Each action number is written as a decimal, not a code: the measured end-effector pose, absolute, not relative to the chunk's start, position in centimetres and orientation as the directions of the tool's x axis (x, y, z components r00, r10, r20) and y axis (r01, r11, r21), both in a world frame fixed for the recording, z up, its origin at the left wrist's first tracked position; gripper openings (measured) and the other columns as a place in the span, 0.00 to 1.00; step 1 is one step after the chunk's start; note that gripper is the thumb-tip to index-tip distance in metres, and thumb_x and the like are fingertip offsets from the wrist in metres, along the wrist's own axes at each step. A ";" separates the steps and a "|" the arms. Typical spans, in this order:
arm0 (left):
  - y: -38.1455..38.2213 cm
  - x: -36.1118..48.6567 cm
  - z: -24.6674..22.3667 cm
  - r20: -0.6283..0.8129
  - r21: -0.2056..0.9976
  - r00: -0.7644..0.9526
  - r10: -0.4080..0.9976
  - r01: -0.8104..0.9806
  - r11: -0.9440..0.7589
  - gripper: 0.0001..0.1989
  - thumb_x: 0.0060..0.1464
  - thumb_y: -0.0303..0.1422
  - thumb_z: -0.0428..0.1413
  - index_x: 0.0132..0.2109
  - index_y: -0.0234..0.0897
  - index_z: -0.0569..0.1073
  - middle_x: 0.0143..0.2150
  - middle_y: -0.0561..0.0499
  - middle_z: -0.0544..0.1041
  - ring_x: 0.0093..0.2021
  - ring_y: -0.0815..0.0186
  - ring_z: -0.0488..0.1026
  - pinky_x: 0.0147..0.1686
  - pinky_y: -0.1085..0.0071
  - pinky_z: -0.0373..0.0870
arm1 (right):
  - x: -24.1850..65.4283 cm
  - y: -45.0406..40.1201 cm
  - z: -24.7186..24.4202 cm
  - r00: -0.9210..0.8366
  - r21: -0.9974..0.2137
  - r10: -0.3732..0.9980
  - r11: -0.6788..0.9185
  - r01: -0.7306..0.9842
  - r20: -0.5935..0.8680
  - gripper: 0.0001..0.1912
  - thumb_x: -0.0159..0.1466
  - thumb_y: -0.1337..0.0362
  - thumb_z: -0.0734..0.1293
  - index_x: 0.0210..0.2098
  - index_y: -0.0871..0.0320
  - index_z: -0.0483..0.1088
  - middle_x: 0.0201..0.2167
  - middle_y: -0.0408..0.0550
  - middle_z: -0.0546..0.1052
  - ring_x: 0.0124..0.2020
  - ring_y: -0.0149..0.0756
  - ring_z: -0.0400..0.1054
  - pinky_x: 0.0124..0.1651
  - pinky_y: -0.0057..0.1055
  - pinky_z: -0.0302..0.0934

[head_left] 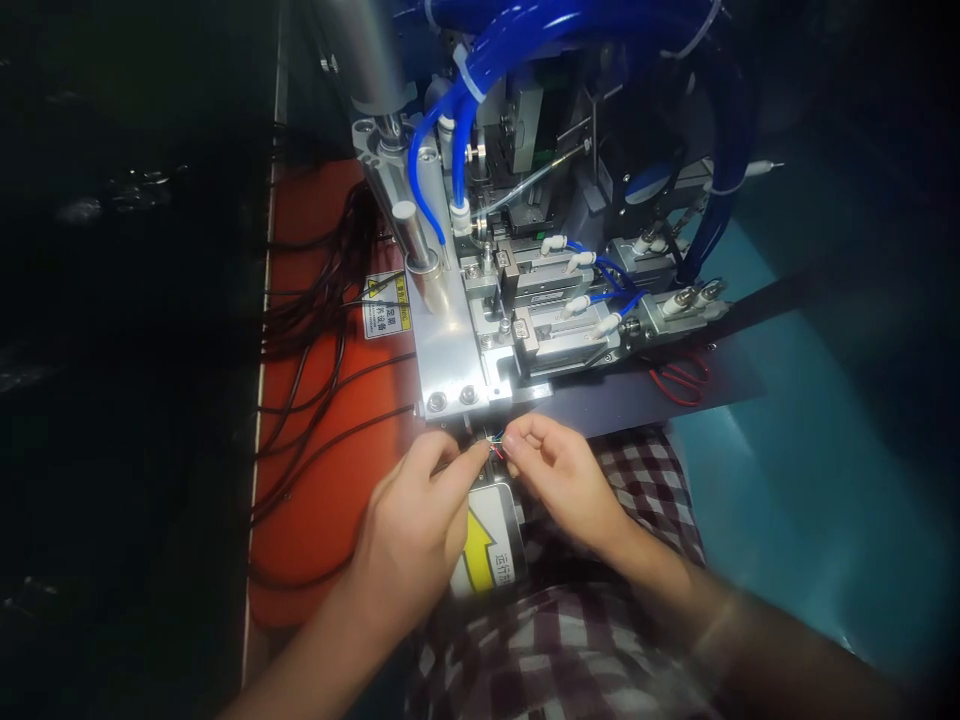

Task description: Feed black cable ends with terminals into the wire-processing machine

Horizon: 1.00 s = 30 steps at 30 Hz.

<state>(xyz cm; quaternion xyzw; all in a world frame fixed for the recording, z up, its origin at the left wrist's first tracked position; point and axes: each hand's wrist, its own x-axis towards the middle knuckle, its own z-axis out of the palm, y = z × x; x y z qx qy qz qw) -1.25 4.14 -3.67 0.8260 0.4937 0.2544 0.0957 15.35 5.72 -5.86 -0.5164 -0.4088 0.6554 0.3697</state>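
My left hand [420, 510] is closed in a pinch at the front end of the machine, its thumb and forefinger on thin coloured wires [497, 440]. From the other side, my right hand [559, 470] pinches the same small bunch, where red, green and whitish strands show between the fingertips. Just beyond both hands stands the metal machine block [450, 370] with its bolts. Below them lies a white cover with a yellow arrow [478, 550]. The wire ends inside my fingers are hidden.
Black cables [322, 390] run across the orange-red tabletop [322, 540] on the left. Thick blue air hoses [570, 25] arch over the machine. Red-handled scissors or pliers [681, 380] lie at the right. A warning label [386, 305] sits beside the metal block.
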 end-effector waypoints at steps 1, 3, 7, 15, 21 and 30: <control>4.1 -1.3 -3.7 0.323 0.413 0.383 0.865 0.765 -0.494 0.15 0.57 0.20 0.48 0.47 0.32 0.75 0.33 0.49 0.68 0.27 0.71 0.66 0.26 0.77 0.67 | 15.4 5.7 -6.0 -0.199 -0.917 0.905 -0.394 -0.061 -0.376 0.13 0.62 0.54 0.65 0.28 0.57 0.64 0.20 0.38 0.63 0.19 0.26 0.51 0.22 0.27 0.48; 4.1 -1.3 -3.7 0.321 0.422 0.383 0.866 0.761 -0.492 0.15 0.57 0.20 0.48 0.47 0.31 0.75 0.33 0.49 0.68 0.28 0.71 0.66 0.26 0.77 0.67 | 15.4 5.6 -6.1 -0.205 -0.918 0.904 -0.393 -0.057 -0.374 0.13 0.63 0.54 0.64 0.29 0.57 0.64 0.21 0.38 0.64 0.19 0.25 0.52 0.22 0.27 0.47; 4.1 -1.3 -3.8 0.318 0.437 0.378 0.869 0.755 -0.489 0.15 0.56 0.19 0.48 0.47 0.31 0.75 0.33 0.49 0.67 0.28 0.71 0.66 0.27 0.77 0.67 | 15.3 5.6 -6.0 -0.208 -0.916 0.901 -0.398 -0.051 -0.380 0.15 0.64 0.53 0.64 0.29 0.57 0.62 0.21 0.38 0.64 0.19 0.25 0.53 0.22 0.26 0.48; 4.0 -1.3 -4.0 0.307 0.451 0.369 0.877 0.755 -0.475 0.14 0.56 0.19 0.49 0.46 0.29 0.76 0.33 0.48 0.68 0.29 0.70 0.68 0.28 0.76 0.69 | 15.8 5.3 -5.6 -0.171 -0.956 0.940 -0.292 0.039 -0.294 0.07 0.63 0.60 0.64 0.33 0.58 0.66 0.23 0.39 0.65 0.22 0.27 0.56 0.24 0.26 0.53; 4.1 -1.2 -3.9 0.318 0.434 0.375 0.871 0.759 -0.485 0.13 0.57 0.20 0.49 0.45 0.28 0.77 0.32 0.48 0.68 0.28 0.70 0.67 0.26 0.76 0.68 | 15.3 5.7 -5.5 -0.143 -0.946 0.935 -0.323 0.033 -0.324 0.06 0.61 0.64 0.65 0.29 0.59 0.66 0.20 0.37 0.63 0.20 0.26 0.55 0.23 0.26 0.51; 4.1 -1.3 -3.8 0.322 0.429 0.382 0.867 0.757 -0.493 0.14 0.56 0.20 0.49 0.45 0.27 0.77 0.32 0.47 0.69 0.28 0.69 0.68 0.26 0.76 0.69 | 15.5 6.3 -4.9 -0.231 -0.899 0.880 -0.435 -0.042 -0.415 0.08 0.61 0.65 0.64 0.27 0.59 0.63 0.14 0.32 0.59 0.17 0.23 0.49 0.20 0.24 0.46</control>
